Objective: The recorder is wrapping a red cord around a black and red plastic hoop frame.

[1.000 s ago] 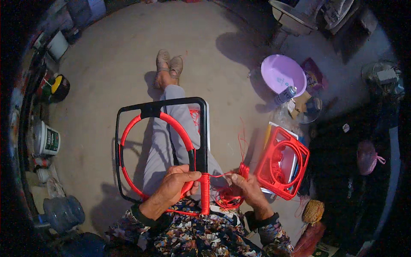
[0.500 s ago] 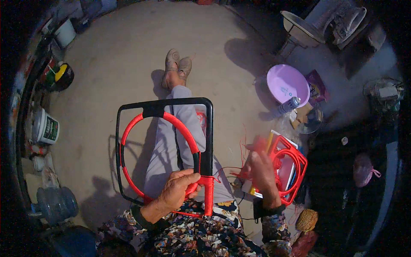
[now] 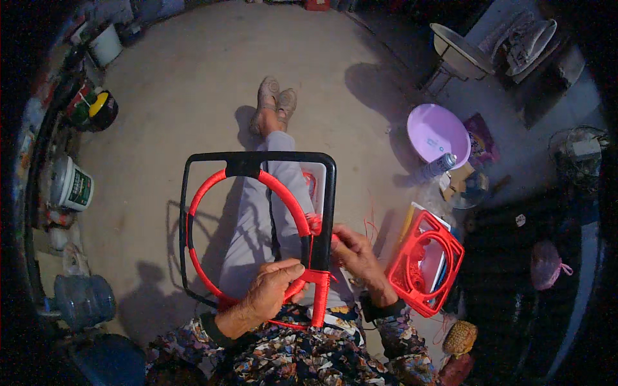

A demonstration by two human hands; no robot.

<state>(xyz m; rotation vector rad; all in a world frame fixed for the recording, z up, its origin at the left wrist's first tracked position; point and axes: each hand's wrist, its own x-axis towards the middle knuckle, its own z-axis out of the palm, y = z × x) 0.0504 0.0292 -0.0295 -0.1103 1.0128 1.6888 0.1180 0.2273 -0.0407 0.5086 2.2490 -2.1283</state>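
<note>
Head view: the black frame [image 3: 257, 157], laid over the lap, is gripped at its lower right bar by the left hand [image 3: 270, 293], fingers curled. Red cord [image 3: 315, 224] is pinched by the right hand [image 3: 357, 254] just beside that bar. A finished red frame [image 3: 425, 270] lies on the floor to the right.

A lilac basin [image 3: 439, 132] sits on the concrete floor [image 3: 193, 83], with a spray can [image 3: 439, 166] lying just beside its near edge. A finished red frame [image 3: 425, 262] lies further right, a small woven basket [image 3: 461, 337] near it. On the left stand a white bucket [image 3: 72, 185] and a clear water jug [image 3: 82, 300]. A pale plastic chair [image 3: 458, 54] stands at the top right.
</note>
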